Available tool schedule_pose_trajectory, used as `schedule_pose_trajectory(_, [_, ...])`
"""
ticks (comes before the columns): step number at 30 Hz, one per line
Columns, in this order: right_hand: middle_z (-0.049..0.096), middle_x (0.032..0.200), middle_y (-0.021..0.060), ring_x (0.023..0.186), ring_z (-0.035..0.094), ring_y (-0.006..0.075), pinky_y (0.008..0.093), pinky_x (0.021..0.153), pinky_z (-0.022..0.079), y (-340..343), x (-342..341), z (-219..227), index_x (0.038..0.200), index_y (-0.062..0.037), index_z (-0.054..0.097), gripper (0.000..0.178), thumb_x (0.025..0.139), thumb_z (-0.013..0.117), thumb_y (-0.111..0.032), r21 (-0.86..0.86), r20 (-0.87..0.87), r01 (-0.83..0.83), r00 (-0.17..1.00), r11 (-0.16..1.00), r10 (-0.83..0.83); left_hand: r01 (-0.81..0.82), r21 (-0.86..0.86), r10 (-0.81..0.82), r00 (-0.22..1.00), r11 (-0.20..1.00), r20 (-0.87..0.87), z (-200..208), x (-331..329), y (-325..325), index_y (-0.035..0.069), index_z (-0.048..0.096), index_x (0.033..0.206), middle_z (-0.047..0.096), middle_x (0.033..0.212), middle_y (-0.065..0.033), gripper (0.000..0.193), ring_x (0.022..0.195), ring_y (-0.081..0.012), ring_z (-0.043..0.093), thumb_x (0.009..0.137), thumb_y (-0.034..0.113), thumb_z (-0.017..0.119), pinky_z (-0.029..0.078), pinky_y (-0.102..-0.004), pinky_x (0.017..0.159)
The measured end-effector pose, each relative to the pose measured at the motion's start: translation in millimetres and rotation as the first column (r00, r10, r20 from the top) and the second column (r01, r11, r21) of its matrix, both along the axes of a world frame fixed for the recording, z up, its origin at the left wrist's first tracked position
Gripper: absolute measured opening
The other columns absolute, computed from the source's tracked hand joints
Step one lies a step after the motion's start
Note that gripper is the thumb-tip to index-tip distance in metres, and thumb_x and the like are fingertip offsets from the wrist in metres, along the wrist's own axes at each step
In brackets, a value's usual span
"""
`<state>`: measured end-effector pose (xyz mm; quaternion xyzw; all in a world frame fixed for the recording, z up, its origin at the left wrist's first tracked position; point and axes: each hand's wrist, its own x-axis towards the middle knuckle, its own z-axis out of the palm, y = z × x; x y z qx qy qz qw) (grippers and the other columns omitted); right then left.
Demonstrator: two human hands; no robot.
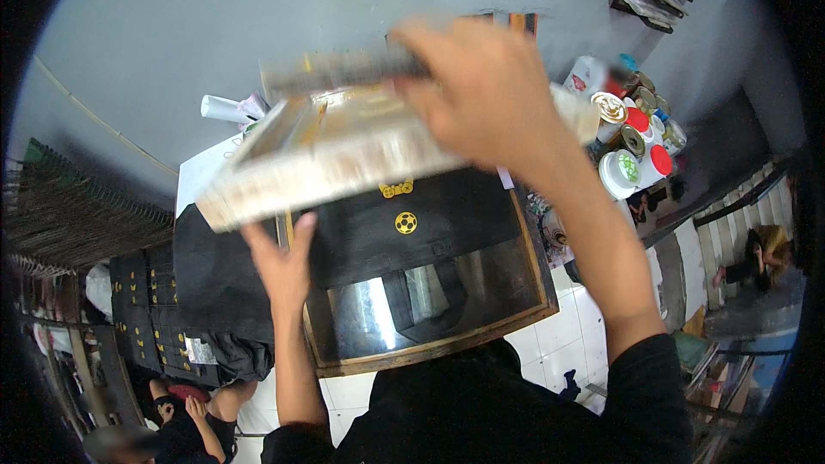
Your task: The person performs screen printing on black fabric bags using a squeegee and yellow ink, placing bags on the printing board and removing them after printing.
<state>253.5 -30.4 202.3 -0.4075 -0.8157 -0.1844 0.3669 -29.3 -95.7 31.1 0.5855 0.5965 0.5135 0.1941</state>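
A pale wooden screen-printing frame (335, 163) with yellow ink stains is tilted up over the table, blurred by motion. My right hand (481, 90) is closed on what looks like a dark, smeared squeegee (335, 73) above the frame's far side; its fingertips are blurred. Close under the frame's near left corner is my left hand (284, 266), thumb and fingers apart; whether a fingertip touches the frame I cannot tell. Below lies a black fabric piece (361, 245) with a yellow football print (406, 222) and a yellow game-controller print (396, 189), partly covered by the frame.
The fabric lies on a glass-topped table (524, 292) with a wooden rim. Paint tubs and jars (632, 142) crowd the right. Black cloth (219, 266) hangs at left, by printed black pieces (142, 309). One person (193, 412) sits lower left, another (765, 253) far right.
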Motion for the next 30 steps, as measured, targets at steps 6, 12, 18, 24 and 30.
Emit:
schedule_pose_trajectory(6, [0.072, 0.106, 0.0265, 0.092, 0.071, 0.0378, 0.0457, 0.084, 0.058, 55, -10, 91, 0.111, 0.0047, 0.067, 0.029, 0.09, 0.064, -0.015, -0.374, -0.03, 0.053, 0.997, 0.926, -0.069, -0.349, -0.469, 0.101, 0.874, 0.811, -0.476, -63, -21, -12, -0.001, 0.025, 0.158, 0.03, 0.161, -0.0298, 0.116, 0.15, -0.0418, 0.03, 0.072, 0.039, 0.091, 0.024, -0.0563, 0.12])
schedule_pose_trajectory(12, [0.071, 0.107, 0.0287, 0.104, 0.067, 0.0443, 0.0493, 0.091, 0.052, 103, 3, 98, 0.108, 0.0029, 0.069, 0.036, 0.084, 0.071, -0.024, -0.09, -0.032, 0.059, 0.998, 0.994, -0.062, -0.177, -0.393, 0.203, 0.979, 0.902, 0.025, -90, -125, -40, -0.007, 0.063, 0.095, 0.057, 0.083, -0.0016, 0.024, 0.08, -0.012, 0.05, 0.09, 0.013, 0.077, 0.044, -0.029, 0.073])
schedule_pose_trajectory(18, [0.071, 0.107, 0.0289, 0.103, 0.067, 0.0445, 0.049, 0.091, 0.052, 125, -2, 116, 0.109, 0.0027, 0.071, 0.038, 0.083, 0.072, -0.024, -0.05, -0.01, 0.079, 0.997, 0.996, -0.08, -0.611, -0.112, 0.449, 0.681, 0.783, -0.578, -40, -300, -109, -0.002, 0.068, 0.1, 0.071, 0.085, -0.014, 0.027, 0.073, -0.0266, 0.061, 0.09, 0.02, 0.077, 0.051, -0.0365, 0.073])
schedule_pose_trajectory(24, [0.071, 0.105, 0.0303, 0.102, 0.068, 0.045, 0.0489, 0.091, 0.052, 131, -5, 116, 0.106, 0.004, 0.072, 0.037, 0.081, 0.074, -0.024, -0.065, -0.028, 0.028, 0.999, 0.998, -0.029, -0.507, -0.033, 0.281, 0.529, 0.861, -0.801, -48, -245, -76, 0.005, 0.054, 0.143, 0.049, 0.151, -0.0207, 0.07, 0.144, -0.0395, 0.039, 0.086, 0.039, 0.077, 0.029, -0.0607, 0.114])
schedule_pose_trajectory(30, [0.071, 0.104, 0.0306, 0.102, 0.068, 0.0447, 0.0486, 0.091, 0.053, 123, -4, 119, 0.103, 0.0028, 0.074, 0.036, 0.081, 0.075, -0.025, -0.096, -0.047, 0.014, 0.999, 0.995, -0.019, -0.167, -0.472, -0.382, 0.39, 0.865, -0.838, -141, -145, -69, -0.011, 0.051, 0.142, 0.053, 0.149, -0.0226, 0.067, 0.153, -0.0351, 0.031, 0.088, 0.025, 0.067, 0.0, -0.0593, 0.127])
